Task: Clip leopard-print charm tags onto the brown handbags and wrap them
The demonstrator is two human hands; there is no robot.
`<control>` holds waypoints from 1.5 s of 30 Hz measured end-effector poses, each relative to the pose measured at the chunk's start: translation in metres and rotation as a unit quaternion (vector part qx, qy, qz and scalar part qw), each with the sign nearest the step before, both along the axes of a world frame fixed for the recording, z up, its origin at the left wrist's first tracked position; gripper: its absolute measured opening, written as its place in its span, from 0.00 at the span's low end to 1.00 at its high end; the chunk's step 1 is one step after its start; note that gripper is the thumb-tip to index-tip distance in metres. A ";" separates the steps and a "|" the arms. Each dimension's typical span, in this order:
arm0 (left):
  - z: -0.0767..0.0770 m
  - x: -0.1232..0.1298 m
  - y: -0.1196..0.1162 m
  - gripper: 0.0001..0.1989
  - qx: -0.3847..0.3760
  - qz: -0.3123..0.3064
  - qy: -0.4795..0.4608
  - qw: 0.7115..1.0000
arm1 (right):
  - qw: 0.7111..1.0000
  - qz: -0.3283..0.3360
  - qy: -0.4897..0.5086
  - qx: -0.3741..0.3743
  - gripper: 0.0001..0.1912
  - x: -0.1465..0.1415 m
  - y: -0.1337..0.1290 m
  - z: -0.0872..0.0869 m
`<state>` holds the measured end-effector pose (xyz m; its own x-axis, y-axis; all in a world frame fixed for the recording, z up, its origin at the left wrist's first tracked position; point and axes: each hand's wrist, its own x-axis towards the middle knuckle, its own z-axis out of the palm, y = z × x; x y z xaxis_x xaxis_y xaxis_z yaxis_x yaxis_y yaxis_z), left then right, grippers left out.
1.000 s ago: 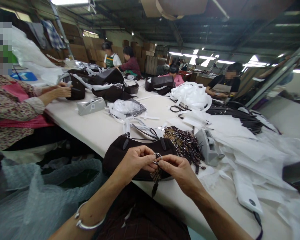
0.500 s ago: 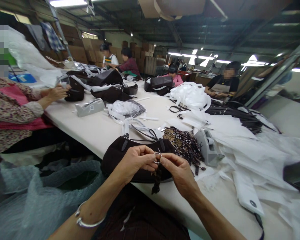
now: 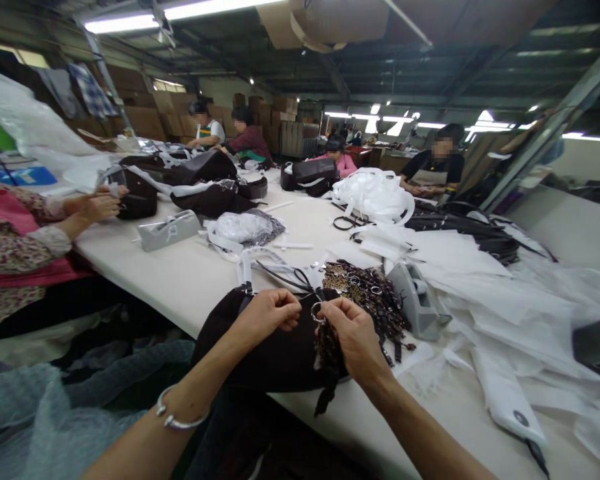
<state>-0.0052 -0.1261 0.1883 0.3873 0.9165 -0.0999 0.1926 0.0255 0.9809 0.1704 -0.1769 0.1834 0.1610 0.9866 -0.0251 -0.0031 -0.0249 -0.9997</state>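
Note:
Between the thumb and fingers of my right hand [image 3: 355, 333] is the metal ring of a key ring charm [image 3: 325, 350], whose dark beaded strands hang down. My left hand [image 3: 270, 315] is just left of the ring, apart from it, with its fingers curled in and nothing visible in them. Under both hands a dark brown handbag [image 3: 280, 357] lies at the table edge, its handle ends wrapped in white. Behind my right hand is a pile of similar beaded charms [image 3: 365, 287] with metal rings.
A grey tape dispenser [image 3: 417, 300] stands right of the pile, another tape dispenser [image 3: 169, 230] at left. White sheets [image 3: 520, 313] and a white corded device [image 3: 507, 393] lie at right. White strapping [image 3: 373, 197] is heaped behind. A co-worker's hands [image 3: 97, 203] work on a bag at left.
My left hand has come off the ring and moved slightly left. My right hand now holds the ring alone, with the charm hanging lower. The whole view has shifted slightly.

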 end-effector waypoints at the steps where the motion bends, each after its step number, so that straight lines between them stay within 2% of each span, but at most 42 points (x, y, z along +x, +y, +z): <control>1: -0.004 0.000 0.012 0.11 0.041 -0.009 0.051 0.998 | 1.000 -0.002 -0.004 -0.003 0.20 0.001 0.006 0.000; 4: -0.017 0.007 0.047 0.08 0.162 -0.038 0.211 0.963 | 1.000 -0.012 -0.006 -0.006 0.20 0.005 0.019 -0.001; 6: -0.025 0.016 0.065 0.08 0.193 -0.047 0.262 0.944 | 1.000 -0.021 -0.007 -0.013 0.20 0.009 0.026 -0.005; 9: -0.037 0.031 0.081 0.06 0.193 -0.052 0.286 0.937 | 0.999 -0.041 -0.011 -0.021 0.19 0.015 0.032 -0.012; 14: -0.050 0.048 0.093 0.07 0.205 -0.034 0.297 0.932 | 0.995 -0.075 -0.048 -0.035 0.18 0.023 0.042 -0.020; 17: -0.057 0.053 0.099 0.11 0.254 -0.023 0.286 0.924 | 0.992 -0.087 -0.084 -0.042 0.17 0.027 0.052 -0.022; 19: -0.062 0.055 0.106 0.15 0.306 -0.064 0.295 0.903 | 0.990 -0.090 -0.096 -0.045 0.17 0.030 0.059 -0.025; 24: -0.062 0.055 0.126 0.22 0.410 -0.255 0.324 0.813 | 0.988 -0.094 -0.112 -0.055 0.17 0.033 0.075 -0.035; 26: -0.057 0.054 0.133 0.19 0.434 -0.292 0.323 0.789 | 0.988 -0.094 -0.105 -0.064 0.17 0.035 0.078 -0.040; 28: -0.052 0.052 0.138 0.13 0.453 -0.292 0.328 0.776 | 0.988 -0.092 -0.097 -0.074 0.17 0.036 0.080 -0.044; 31: -0.049 0.045 0.139 0.07 0.466 -0.283 0.326 0.772 | 0.988 -0.091 -0.101 -0.079 0.17 0.035 0.081 -0.048; 38: -0.064 0.027 0.129 0.06 0.440 -0.246 0.314 0.804 | 0.982 -0.078 -0.142 -0.095 0.15 0.026 0.089 -0.048; 45: -0.070 0.028 0.120 0.06 0.490 -0.198 0.288 0.799 | 0.972 -0.087 -0.202 -0.083 0.15 0.022 0.097 -0.053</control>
